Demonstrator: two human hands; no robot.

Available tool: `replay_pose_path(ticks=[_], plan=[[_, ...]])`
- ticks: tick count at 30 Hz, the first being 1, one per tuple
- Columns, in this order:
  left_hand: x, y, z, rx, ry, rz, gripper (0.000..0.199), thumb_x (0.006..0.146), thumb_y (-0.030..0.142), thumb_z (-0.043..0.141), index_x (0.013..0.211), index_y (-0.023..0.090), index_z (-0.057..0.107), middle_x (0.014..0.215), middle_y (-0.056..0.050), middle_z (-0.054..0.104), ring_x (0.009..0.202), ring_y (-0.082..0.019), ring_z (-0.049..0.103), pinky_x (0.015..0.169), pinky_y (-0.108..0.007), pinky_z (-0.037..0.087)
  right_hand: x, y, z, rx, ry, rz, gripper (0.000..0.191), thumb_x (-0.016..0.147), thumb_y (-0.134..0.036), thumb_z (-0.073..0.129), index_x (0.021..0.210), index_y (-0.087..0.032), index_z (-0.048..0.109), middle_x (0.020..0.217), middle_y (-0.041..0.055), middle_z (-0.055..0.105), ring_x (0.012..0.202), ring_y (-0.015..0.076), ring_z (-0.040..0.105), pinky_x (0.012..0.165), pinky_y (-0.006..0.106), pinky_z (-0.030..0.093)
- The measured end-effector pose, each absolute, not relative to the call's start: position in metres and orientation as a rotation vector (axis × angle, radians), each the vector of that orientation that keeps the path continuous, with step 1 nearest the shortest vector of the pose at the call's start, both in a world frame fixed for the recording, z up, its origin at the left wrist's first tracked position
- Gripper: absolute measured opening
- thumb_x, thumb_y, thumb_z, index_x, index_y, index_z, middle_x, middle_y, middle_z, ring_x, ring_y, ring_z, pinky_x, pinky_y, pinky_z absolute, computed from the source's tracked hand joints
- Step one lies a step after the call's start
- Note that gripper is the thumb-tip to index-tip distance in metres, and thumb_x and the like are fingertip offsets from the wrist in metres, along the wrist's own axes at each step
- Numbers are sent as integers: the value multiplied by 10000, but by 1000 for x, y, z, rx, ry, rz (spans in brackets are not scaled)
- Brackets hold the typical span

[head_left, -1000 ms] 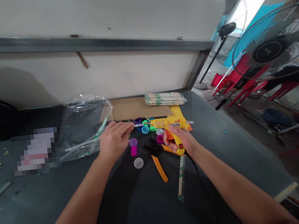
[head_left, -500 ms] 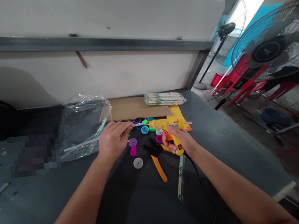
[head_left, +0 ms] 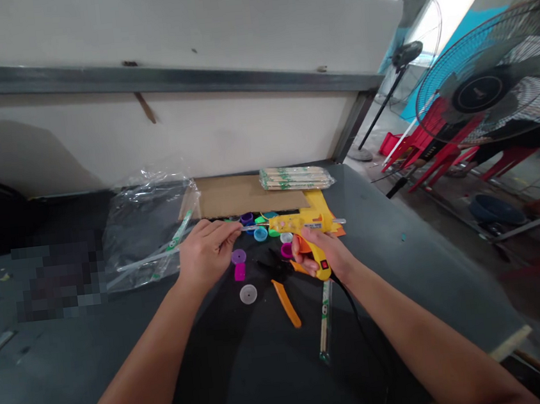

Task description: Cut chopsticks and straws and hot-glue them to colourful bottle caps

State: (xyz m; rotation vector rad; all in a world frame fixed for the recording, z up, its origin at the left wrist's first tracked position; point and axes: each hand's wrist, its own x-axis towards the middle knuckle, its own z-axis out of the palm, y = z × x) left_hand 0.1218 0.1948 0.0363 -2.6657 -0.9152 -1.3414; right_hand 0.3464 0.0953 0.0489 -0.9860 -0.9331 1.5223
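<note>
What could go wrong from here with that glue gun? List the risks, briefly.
If the yellow glue gun in the right hand is hot, a slip might burn the left hand, which pinches a clear strip just ahead of its tip. Any dripping glue might land on the small caps nearby.

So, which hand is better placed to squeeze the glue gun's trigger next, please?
Likely the right hand: it grips the glue gun, fingers at the orange trigger; the left hand pinches a clear stick.

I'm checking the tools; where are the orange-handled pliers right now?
Near the head view's middle, the orange-handled pliers lie on the table, below the yellow glue gun and right of the whitish round cap.
</note>
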Motion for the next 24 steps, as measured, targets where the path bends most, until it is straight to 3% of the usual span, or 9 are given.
replay_pose_path(ticks=[24], plan=[[119, 196, 40, -2675, -891, -1399, 124, 870, 242, 582, 913, 233, 698, 820, -20, 734, 723, -161, 603, 703, -315, 486, 350, 95, 46, -893, -908, 1599, 401, 790, -518, 596, 695, -128, 603, 560, 12, 592, 338, 39, 386, 332, 172, 377]])
